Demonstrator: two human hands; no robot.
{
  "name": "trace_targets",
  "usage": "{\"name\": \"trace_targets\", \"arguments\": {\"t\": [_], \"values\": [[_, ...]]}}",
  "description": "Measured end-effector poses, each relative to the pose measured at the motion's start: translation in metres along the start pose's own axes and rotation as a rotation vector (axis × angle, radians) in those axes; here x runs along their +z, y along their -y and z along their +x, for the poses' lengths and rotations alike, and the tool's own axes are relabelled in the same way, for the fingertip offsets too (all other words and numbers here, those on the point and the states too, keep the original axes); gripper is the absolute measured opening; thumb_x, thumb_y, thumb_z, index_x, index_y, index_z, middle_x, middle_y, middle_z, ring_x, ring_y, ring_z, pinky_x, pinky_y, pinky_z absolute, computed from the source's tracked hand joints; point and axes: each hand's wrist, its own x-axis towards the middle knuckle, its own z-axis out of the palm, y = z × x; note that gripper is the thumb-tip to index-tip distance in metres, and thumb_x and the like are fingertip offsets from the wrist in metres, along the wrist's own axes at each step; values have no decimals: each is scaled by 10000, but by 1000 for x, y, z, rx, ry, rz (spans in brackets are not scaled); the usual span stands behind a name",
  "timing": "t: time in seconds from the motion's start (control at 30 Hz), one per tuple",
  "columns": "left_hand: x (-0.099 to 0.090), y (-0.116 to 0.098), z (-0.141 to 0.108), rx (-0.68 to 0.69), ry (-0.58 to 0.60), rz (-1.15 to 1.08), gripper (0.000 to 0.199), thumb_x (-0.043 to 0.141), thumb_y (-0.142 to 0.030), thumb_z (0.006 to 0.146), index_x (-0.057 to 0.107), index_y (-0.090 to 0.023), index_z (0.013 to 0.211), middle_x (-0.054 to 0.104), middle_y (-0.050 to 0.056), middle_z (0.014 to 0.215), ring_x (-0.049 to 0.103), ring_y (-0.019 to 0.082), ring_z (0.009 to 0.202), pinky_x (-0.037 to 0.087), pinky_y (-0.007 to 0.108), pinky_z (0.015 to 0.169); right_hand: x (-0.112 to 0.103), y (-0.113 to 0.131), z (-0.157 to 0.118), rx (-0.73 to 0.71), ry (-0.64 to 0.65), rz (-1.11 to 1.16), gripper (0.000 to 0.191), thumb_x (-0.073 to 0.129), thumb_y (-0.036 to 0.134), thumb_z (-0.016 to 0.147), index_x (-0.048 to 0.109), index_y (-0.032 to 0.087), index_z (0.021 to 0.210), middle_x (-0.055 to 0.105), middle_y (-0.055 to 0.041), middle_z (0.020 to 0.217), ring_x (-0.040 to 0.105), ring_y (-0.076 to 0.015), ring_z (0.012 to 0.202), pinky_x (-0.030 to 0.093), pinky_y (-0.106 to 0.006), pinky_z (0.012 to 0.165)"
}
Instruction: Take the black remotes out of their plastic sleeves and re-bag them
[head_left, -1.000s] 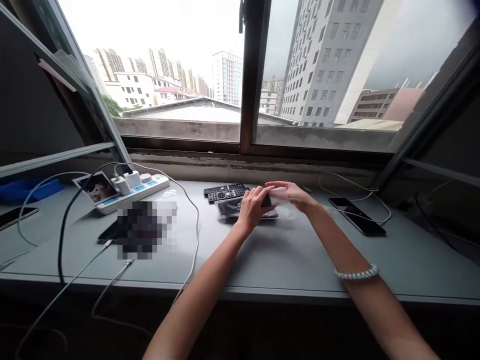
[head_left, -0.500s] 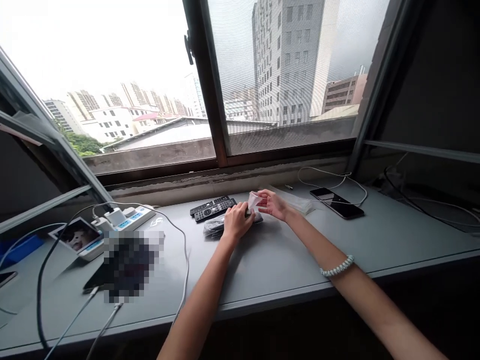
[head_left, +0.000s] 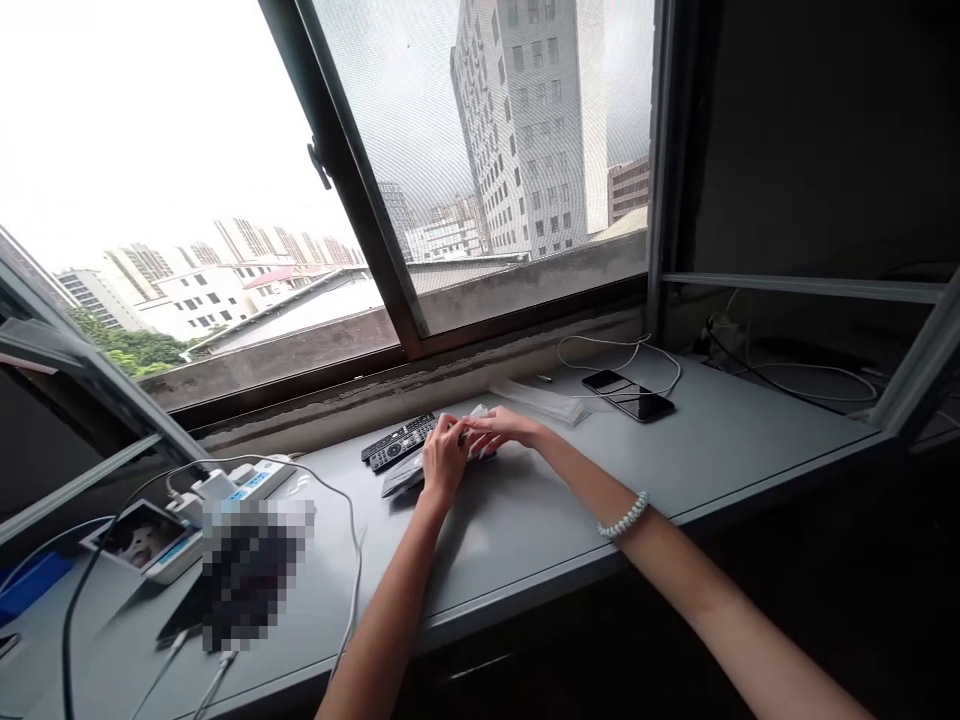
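Observation:
My left hand [head_left: 444, 455] is closed on a clear plastic bag [head_left: 401, 478] with something dark inside, just above the desk. A small dark tip shows by its fingertips; I cannot make out what it belongs to. My right hand [head_left: 504, 426], with a pale beaded bracelet [head_left: 624, 516] on the forearm, has its fingers bent together at the bag's right end, by my left fingertips. A bit of whitish clear plastic [head_left: 478, 411] sticks up behind the fingers. Two black remote controls [head_left: 396, 447] lie side by side just behind the bag.
On the grey desk [head_left: 525, 520] a flat clear plastic sleeve [head_left: 544, 402] lies behind my right hand. A black phone [head_left: 630, 394] is further right, crossed by a white cable. At left stand a power strip [head_left: 259, 480], a photo [head_left: 142, 535], a blurred-out dark device [head_left: 247, 575] and loose cables.
My right hand has come in from the right to meet my left hand, and its fingers have closed in. The raised plastic has sunk lower behind the fingers. The camera view has turned.

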Motion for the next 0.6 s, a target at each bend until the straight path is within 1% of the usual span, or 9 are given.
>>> {"name": "trace_targets", "arguments": {"t": [0.07, 0.17, 0.23, 0.3, 0.4, 0.5, 0.6], "values": [[2, 4, 2, 34, -30, 11, 272, 504, -335, 851, 598, -265, 1097, 538, 48, 1051, 560, 179, 825, 411, 293, 772, 2, 0, 1, -22, -56, 40, 236, 658, 451, 705, 669, 215, 701, 661, -24, 656, 641, -184, 677, 523, -320, 615], [6, 9, 6, 114, -63, -2, 447, 520, -348, 845, 458, -252, 1277, 524, 66, 1097, 554, 199, 905, 393, 319, 845, 8, 0, 7, -23, -240, 95, 190, 618, 343, 760, 639, 197, 640, 621, -25, 586, 628, -162, 611, 540, -316, 615], [7, 11, 7, 146, -64, -8, 540, 516, -325, 848, 348, -241, 1354, 533, 71, 1111, 536, 213, 973, 373, 329, 879, 8, 0, 12, -30, -355, 160, 180, 579, 294, 796, 634, 176, 671, 609, -26, 576, 616, -148, 569, 546, -310, 616], [7, 14, 8, 119, -49, 2, 573, 515, -255, 843, 304, -235, 1374, 560, 70, 1106, 520, 223, 1012, 354, 337, 895, 3, 0, 15, -29, -458, 232, 173, 537, 261, 831, 621, 155, 723, 617, -28, 608, 607, -134, 537, 548, -300, 612], [6, 21, 6, 13, 0, 16, 509, 529, -176, 816, 403, -246, 1304, 604, 57, 1079, 519, 228, 1017, 329, 350, 904, -12, -3, 17, -16, -571, 250, 197, 443, 253, 885, 584, 159, 785, 613, -10, 649, 604, -117, 534, 549, -278, 605], [8, 30, 3, -63, 33, 11, 383, 558, -226, 811, 504, -265, 1188, 618, 45, 1075, 520, 232, 1016, 300, 371, 924, -26, -10, 18, 10, -689, 239, 188, 419, 266, 895, 560, 176, 810, 582, 9, 634, 605, -113, 555, 549, -257, 595], [10, 36, 2, -139, 42, 13, 326, 580, -254, 802, 542, -269, 1126, 616, 48, 1068, 511, 234, 1040, 277, 379, 945, -31, -16, 18, 40, -705, 217, 204, 429, 283, 891, 547, 172, 768, 580, -2, 631, 619, -126, 547, 544, -259, 566]]}}
